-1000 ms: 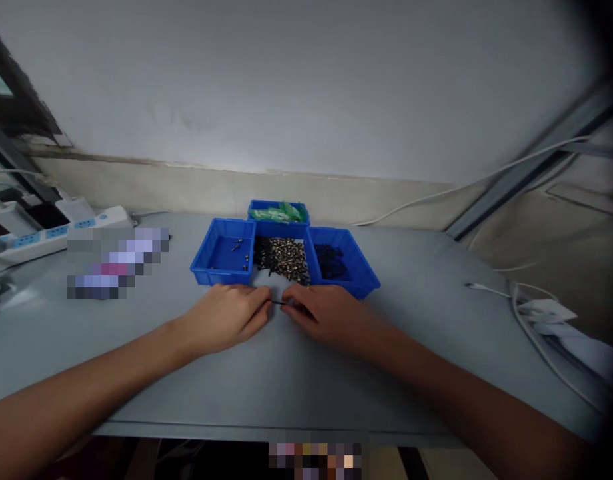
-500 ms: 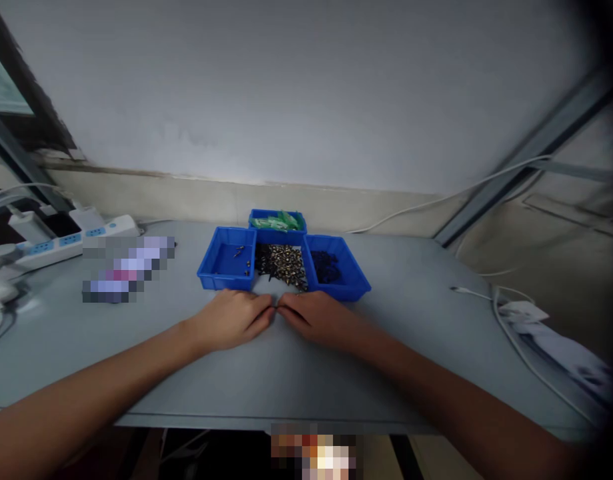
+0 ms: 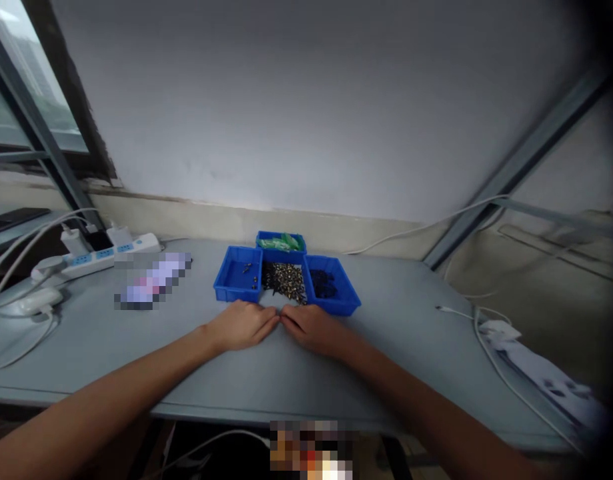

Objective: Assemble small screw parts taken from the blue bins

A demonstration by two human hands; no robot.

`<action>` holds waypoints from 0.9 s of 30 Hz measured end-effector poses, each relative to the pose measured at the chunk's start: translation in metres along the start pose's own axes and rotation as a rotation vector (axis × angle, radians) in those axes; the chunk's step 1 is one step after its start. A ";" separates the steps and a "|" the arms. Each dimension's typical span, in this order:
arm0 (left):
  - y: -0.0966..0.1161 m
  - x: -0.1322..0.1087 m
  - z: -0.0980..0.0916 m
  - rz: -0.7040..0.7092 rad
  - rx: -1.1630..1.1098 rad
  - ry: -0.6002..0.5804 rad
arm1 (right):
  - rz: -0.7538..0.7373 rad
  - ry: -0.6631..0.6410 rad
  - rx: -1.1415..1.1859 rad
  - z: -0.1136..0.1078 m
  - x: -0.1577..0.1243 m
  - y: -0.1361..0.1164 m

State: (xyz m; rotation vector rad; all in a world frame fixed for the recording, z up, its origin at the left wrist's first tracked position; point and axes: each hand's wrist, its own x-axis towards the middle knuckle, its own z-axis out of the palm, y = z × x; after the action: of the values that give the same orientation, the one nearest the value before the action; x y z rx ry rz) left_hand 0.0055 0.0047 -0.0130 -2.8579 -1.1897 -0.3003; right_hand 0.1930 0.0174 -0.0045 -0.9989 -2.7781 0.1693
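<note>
My left hand [image 3: 244, 325] and my right hand [image 3: 311, 327] meet fingertip to fingertip over the grey table, both closed in a pinch. Whatever lies between the fingertips is too small to make out. Just beyond them is a pile of small brass-and-black metal parts [image 3: 286, 279]. To its left stands a blue bin [image 3: 236, 293] with a few of the same kind of parts inside. On the right, another blue bin [image 3: 339, 307] holds small black pieces. Behind the pile, a third blue bin [image 3: 281, 255] contains green-and-clear plastic packaging [image 3: 281, 243].
A white power strip [image 3: 111, 253] with plugs and cables lies at the left, near a blurred-out flat object [image 3: 156, 280]. White cables [image 3: 506, 380] and a white device [image 3: 541, 373] are at the right edge. A wall [image 3: 306, 133] rises behind the table [image 3: 296, 380].
The camera view has tilted and shifted, so the bins sit slightly lower and more window shows. My hands stay together, with their fingertips now closer to each other.
</note>
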 end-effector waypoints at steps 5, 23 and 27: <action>0.002 0.000 -0.003 0.020 0.034 0.026 | -0.020 0.047 -0.041 -0.004 0.000 -0.004; 0.001 0.001 0.001 -0.013 -0.055 0.012 | -0.007 -0.030 0.035 -0.002 -0.001 0.004; -0.002 0.002 0.003 -0.042 -0.130 -0.025 | -0.049 -0.053 -0.029 0.005 0.000 0.009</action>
State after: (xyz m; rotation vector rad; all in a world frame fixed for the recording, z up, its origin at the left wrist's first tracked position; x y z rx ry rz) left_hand 0.0058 0.0078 -0.0160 -2.9578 -1.2813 -0.3570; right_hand 0.1976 0.0244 -0.0111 -0.9458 -2.8579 0.1506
